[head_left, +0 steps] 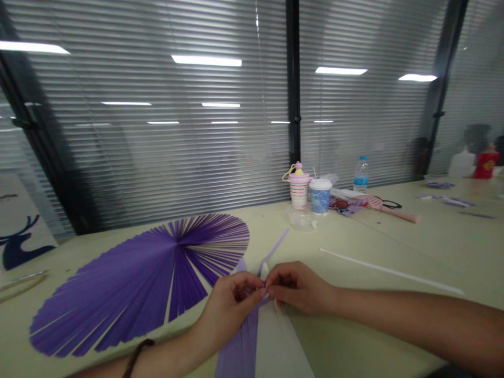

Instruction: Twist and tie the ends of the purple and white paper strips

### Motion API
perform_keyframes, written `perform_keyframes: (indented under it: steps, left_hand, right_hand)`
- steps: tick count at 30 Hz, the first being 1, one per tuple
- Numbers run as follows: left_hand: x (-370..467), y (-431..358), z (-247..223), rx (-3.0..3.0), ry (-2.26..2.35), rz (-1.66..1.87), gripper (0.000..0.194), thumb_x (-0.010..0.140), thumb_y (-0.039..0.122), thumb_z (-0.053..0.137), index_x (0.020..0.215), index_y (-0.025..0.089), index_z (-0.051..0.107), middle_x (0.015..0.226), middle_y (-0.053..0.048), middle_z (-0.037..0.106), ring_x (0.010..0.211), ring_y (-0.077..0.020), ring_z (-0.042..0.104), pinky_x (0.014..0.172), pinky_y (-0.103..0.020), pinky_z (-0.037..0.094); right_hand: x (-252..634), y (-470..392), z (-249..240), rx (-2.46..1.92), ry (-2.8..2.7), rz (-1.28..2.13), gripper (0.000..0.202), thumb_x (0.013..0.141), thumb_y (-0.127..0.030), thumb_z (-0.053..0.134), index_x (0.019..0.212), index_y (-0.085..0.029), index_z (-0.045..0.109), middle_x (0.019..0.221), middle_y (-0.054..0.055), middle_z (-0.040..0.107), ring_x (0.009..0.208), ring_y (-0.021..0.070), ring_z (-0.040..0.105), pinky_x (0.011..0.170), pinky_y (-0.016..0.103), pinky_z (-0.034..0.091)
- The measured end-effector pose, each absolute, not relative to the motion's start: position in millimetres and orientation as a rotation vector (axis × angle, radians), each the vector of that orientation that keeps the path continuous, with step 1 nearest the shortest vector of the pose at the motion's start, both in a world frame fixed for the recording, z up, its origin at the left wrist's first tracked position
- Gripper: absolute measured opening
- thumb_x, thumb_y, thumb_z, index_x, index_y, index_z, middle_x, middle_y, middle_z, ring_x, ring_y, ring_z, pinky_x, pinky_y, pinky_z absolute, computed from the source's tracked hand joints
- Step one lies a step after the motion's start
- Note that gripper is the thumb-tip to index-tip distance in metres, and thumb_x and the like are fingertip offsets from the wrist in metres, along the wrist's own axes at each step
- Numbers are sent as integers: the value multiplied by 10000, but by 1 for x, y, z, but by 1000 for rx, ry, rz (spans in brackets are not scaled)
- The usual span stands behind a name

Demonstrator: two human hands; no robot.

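My left hand and my right hand meet fingertip to fingertip near the middle, both pinched on a small piece of purple strip mostly hidden by the fingers. Light purple strips lie under my left hand, beside a long white piece that runs toward the bottom edge. A thin lilac strip reaches up and away just behind the fingertips. To the left a large fan of purple strips is spread on the table, darker at its centre and right side.
A pink-lidded cup, a blue paper cup and a water bottle stand at the back of the table. A pink-handled object and a white strip lie right. A deer picture stands far left.
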State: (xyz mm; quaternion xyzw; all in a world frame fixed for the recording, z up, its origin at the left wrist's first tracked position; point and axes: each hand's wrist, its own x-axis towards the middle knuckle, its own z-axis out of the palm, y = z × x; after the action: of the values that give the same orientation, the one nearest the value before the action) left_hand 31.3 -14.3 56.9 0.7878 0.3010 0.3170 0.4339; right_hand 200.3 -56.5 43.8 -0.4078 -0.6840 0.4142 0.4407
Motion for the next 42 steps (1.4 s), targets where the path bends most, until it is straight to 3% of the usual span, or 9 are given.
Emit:
perform_keyframes:
  steps: [10, 16, 32, 42]
  left_hand:
    - [29, -13, 55, 2021, 747, 752, 226, 720, 337, 523, 714, 123, 596, 612, -15, 560, 562, -109, 480, 506, -189, 353]
    - [31, -14, 55, 2075, 735, 758, 227, 752, 338, 479, 704, 130, 557, 594, 4, 505, 564, -104, 445, 510, -187, 330]
    - [30, -14, 57, 2018, 670, 753, 224, 770, 314, 463, 749, 129, 588, 630, -5, 527, 583, -99, 445, 528, -184, 329]
    - [32, -12, 54, 2032, 703, 715, 188, 733, 317, 516, 741, 136, 568, 622, 2, 518, 577, -102, 451, 523, -193, 339]
  right_hand:
    - [201, -56, 43, -1050, -1622, 1126, 223, 675, -326, 592, 766, -122, 577, 557, -19, 542, 482, 64, 479, 478, 181, 362]
    - [199, -58, 49, -1099, -1603, 978, 143, 697, -258, 563, 686, -115, 564, 539, -23, 525, 463, 50, 453, 457, 163, 346]
    - [200, -60, 47, -1121, -1725, 802, 147, 739, -228, 493, 755, -124, 596, 692, 28, 596, 593, 87, 508, 530, 179, 380]
    - [201, -62, 45, -1165, -1830, 645, 136, 740, -215, 493, 770, -133, 597, 650, 7, 569, 571, 82, 479, 503, 170, 362]
